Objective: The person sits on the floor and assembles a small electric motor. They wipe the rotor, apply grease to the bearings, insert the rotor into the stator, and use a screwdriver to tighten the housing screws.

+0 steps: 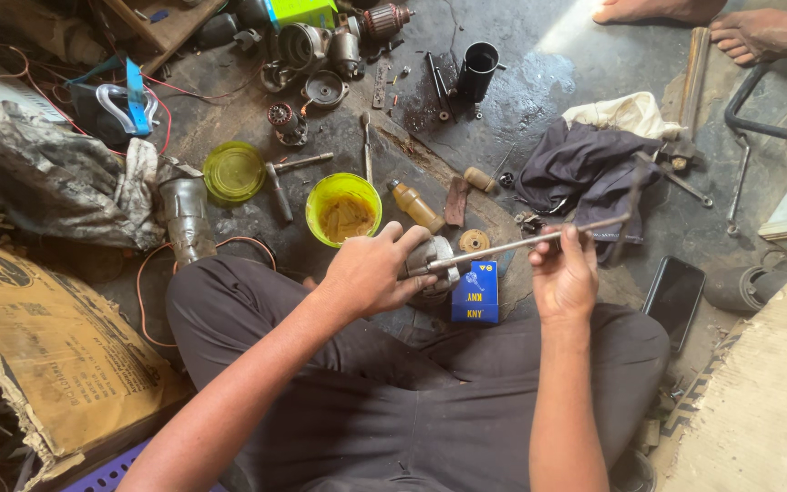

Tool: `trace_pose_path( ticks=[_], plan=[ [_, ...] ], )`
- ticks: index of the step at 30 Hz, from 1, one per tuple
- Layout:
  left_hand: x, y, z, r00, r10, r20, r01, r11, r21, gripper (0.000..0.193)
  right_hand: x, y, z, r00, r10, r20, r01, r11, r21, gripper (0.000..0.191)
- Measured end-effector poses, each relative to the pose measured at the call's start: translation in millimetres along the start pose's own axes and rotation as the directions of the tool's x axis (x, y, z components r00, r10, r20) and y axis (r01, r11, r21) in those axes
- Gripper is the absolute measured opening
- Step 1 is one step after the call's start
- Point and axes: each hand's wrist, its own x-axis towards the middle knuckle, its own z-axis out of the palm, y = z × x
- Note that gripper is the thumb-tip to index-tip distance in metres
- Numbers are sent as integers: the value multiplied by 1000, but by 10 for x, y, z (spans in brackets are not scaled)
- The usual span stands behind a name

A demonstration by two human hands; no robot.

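- Grey metal housing (pixel 432 260), just right of frame centre: gripped by the left hand (pixel 371 271), fingers curled tight over its top and thumb beneath, above the lap.
- Long steel rod tool (pixel 521 244): runs from the housing up and rightward to its crossbar at right of centre; the right hand (pixel 562 273) pinches the shaft mid-length, fingertips closed on it.
- Judgement: the step goes best with the rod kept in line with the fastener and the housing braced firmly, so the tip does not slip out.
- Blue carton (pixel 475 292): on the floor just below the housing.
- Yellow tub (pixel 343 208): above the left hand, apart from it; small amber bottle (pixel 414 205) beside it.
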Motion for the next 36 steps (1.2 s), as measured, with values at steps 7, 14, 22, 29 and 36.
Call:
trace_pose_path(
  ticks=[7,14,22,29,36],
  plan=[
    [23,16,-9,999,-33,38,33,999,5,62,-47,-55,98,997,34,-76,-40,996,-76,22],
    [25,30,-5,999,-22,37,22,1000,10,61,-6,-32,181,1000,-14,-20,12,996,-90,15],
    [22,41,-11,999,-28,28,28,1000,-12,59,-21,-63,105,998,10,-60,-15,996,-88,19],
    [14,30,-8,998,-41,40,41,999,-6,60,26,-12,117,999,33,-25,-34,998,-56,21],
    [11,16,-9,998,-46,38,46,999,-12,60,41,43,-17,997,3,-75,-13,991,-135,18]
  ],
)
